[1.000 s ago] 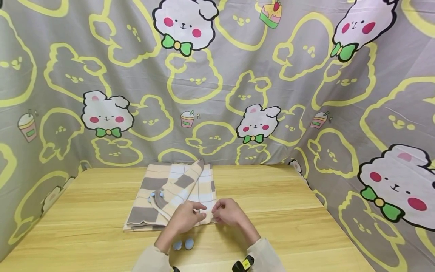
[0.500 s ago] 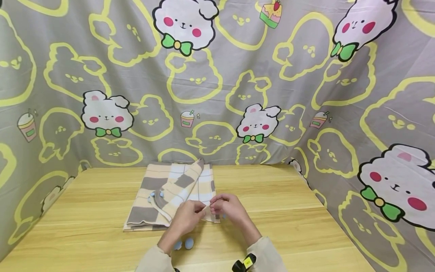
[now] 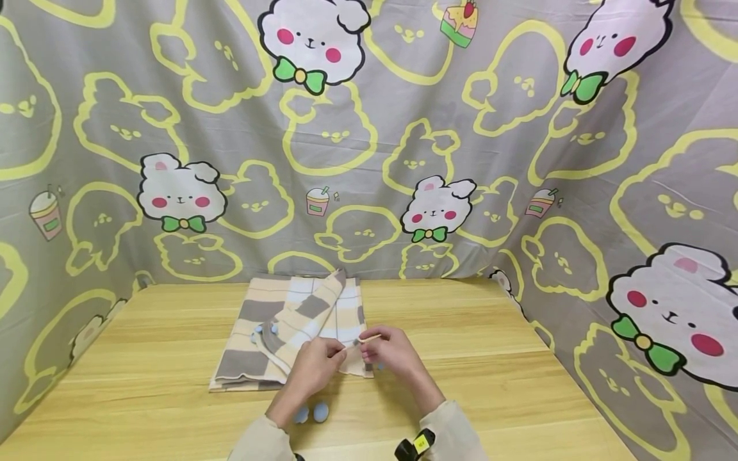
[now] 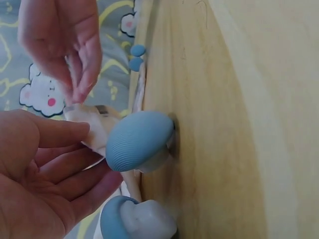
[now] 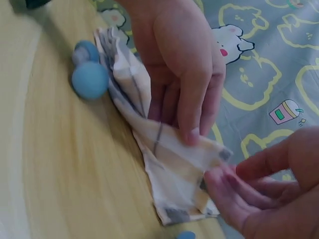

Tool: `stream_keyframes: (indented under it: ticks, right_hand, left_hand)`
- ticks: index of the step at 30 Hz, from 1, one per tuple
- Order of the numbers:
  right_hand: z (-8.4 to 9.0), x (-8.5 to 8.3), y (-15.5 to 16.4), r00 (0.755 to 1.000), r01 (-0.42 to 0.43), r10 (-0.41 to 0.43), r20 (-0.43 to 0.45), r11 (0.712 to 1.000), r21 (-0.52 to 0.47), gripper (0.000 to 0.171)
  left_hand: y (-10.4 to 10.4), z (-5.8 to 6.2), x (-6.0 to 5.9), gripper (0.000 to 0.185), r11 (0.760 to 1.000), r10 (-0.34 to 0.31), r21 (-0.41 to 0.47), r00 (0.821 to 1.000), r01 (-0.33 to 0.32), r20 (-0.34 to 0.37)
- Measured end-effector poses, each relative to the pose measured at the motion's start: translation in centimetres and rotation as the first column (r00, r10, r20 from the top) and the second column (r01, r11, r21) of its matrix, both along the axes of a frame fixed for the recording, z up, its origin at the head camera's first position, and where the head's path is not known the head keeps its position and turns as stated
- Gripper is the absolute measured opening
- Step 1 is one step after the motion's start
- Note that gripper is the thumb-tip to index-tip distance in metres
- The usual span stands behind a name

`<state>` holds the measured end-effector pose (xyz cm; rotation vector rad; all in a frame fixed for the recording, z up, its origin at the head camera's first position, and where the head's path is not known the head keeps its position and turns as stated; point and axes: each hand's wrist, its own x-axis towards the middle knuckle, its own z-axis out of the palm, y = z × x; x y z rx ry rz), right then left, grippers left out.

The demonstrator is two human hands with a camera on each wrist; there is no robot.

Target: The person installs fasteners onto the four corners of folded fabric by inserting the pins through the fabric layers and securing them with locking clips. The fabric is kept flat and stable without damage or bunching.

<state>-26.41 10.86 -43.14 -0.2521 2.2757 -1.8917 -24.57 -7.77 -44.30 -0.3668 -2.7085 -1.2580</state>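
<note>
A folded plaid cloth in beige, grey and white lies on the wooden table. Its near right corner is raised a little off the table. My left hand pinches that corner from the left and my right hand pinches it from the right. In the right wrist view the left hand grips the cloth from above, while the right hand pinches its edge. In the left wrist view the left hand holds a bit of cloth under the right hand.
Two blue pom-poms lie on the table under my left wrist, seen close in the left wrist view. More blue pom-poms sit on the cloth. A printed grey curtain walls in the back and both sides.
Both hands have lifted the cloth's near right corner off the table and drawn closer together. Since half a second ago they have hardly moved.
</note>
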Motion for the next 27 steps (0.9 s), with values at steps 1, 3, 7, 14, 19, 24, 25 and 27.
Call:
stream_keyframes:
  ticks: [1,3,7,14,19,24,25,27]
  right_hand:
    - [0.1,0.0,0.1,1.0,0.019,-0.019,-0.013,0.999,0.032,0.028]
    - [0.2,0.0,0.4,0.997,0.059,-0.055,-0.046,0.993,0.102,0.028]
    - [0.4,0.0,1.1,0.982,0.153,-0.113,-0.153,0.946,0.284,0.021]
    - [0.1,0.1,1.9,0.975,0.182,-0.087,-0.207,0.845,0.503,0.008]
    - [-0.3,0.3,1.8,0.988,0.14,-0.072,-0.134,0.771,0.621,0.032]
    - [-0.7,0.2,1.8,0.993,0.113,-0.068,-0.093,0.729,0.675,0.051]
    - [-0.8,0.2,1.8,0.994,0.11,-0.064,-0.092,0.724,0.681,0.051]
    - [-0.9,0.2,1.7,0.995,0.103,-0.059,-0.087,0.712,0.694,0.05]
  left_hand:
    - [0.0,0.0,0.0,0.01,1.0,0.007,0.01,1.0,-0.007,0.007]
    - [-0.1,0.1,-0.1,0.011,0.999,0.019,0.031,1.0,-0.019,0.017]
    - [-0.3,0.1,-0.3,0.009,0.998,0.045,0.051,0.999,-0.045,-0.006]
    - [-0.6,0.2,-0.4,0.008,0.995,0.067,0.081,0.998,-0.066,-0.008]
    - [-0.8,0.1,-0.4,0.009,0.992,0.066,0.109,0.998,-0.067,0.011]
    - [-0.9,0.1,-0.5,0.009,0.99,0.063,0.123,0.998,-0.064,0.014]
    - [-0.9,0.0,-0.5,0.009,0.99,0.064,0.122,0.998,-0.066,0.016]
    - [-1.0,0.0,-0.6,0.009,0.991,0.067,0.118,0.998,-0.069,0.021]
